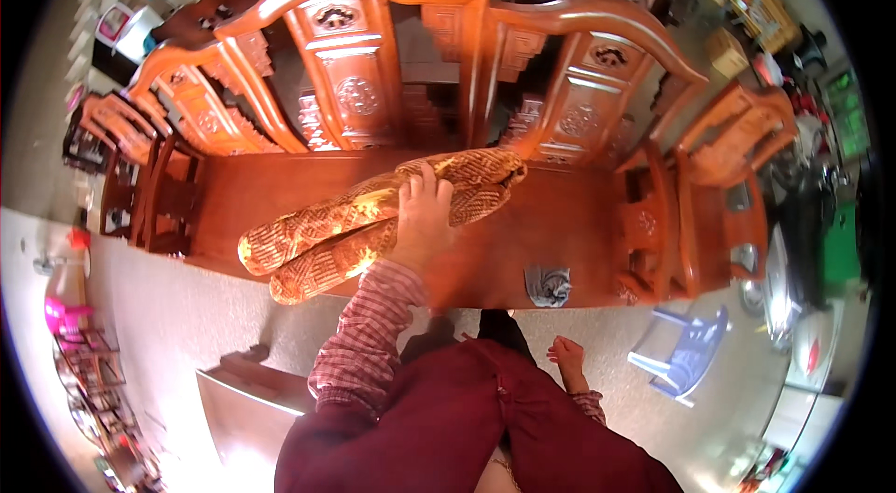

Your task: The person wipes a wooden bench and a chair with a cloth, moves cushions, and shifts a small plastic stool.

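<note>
A long seat mat (345, 218) in brown and gold patterned plush, folded into a thick double roll, lies slantwise over the wooden bench seat (233, 194). My left hand (427, 218) grips it from above near its middle, fingers bent over the top fold. Whatever the fingertips press underneath is hidden. My right hand (567, 358) hangs beside my body, away from the bench, its fingers curled in with nothing visible in them. A crumpled grey cloth (548, 288) rests on the seat's front edge, to the right of the mat.
The bench has a tall carved backrest (355, 92) and a right armrest (646, 222). A wooden armchair (723, 185) adjoins it. A blue plastic stool (681, 353) stands on the floor at right, a low wooden table (247, 400) at lower left. A motorbike (784, 283) is parked far right.
</note>
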Demonstrator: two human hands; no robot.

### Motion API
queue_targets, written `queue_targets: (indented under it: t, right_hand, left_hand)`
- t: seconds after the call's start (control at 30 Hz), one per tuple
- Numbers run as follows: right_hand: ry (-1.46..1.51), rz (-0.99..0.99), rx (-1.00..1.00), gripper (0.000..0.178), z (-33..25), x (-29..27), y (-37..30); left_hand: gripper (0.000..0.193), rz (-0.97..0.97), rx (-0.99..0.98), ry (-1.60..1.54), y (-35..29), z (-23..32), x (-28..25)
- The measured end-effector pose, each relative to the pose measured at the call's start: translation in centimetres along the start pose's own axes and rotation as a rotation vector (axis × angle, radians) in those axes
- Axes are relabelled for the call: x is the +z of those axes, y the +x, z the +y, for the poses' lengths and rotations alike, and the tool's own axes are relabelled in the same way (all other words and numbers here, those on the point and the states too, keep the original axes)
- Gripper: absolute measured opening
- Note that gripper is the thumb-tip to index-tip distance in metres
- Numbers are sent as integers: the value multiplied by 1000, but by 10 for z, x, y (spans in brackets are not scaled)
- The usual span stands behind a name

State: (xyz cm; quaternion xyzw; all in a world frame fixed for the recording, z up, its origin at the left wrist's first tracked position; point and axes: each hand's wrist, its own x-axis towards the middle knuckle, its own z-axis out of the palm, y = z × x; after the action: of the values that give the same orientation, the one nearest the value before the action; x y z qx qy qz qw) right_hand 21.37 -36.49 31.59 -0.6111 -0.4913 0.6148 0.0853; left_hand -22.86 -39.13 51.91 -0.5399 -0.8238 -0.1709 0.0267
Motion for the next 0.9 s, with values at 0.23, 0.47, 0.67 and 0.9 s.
queue_targets:
  t: [0.23,0.47,0.67,0.9]
  right_hand:
    - [84,252,194,22,77,-29,-70]
    - [16,340,206,26,99,-58,-50]
    - [267,217,110,29,68,-51,18]
    - [326,294,123,23,64,-65,23]
  left_hand:
    - [56,94,-11,67,-2,3,0]
    - [51,77,-19,142,0,18,0]
    - [60,85,-29,215,-1,15,4]
    - [65,67,1,231,0,8,12]
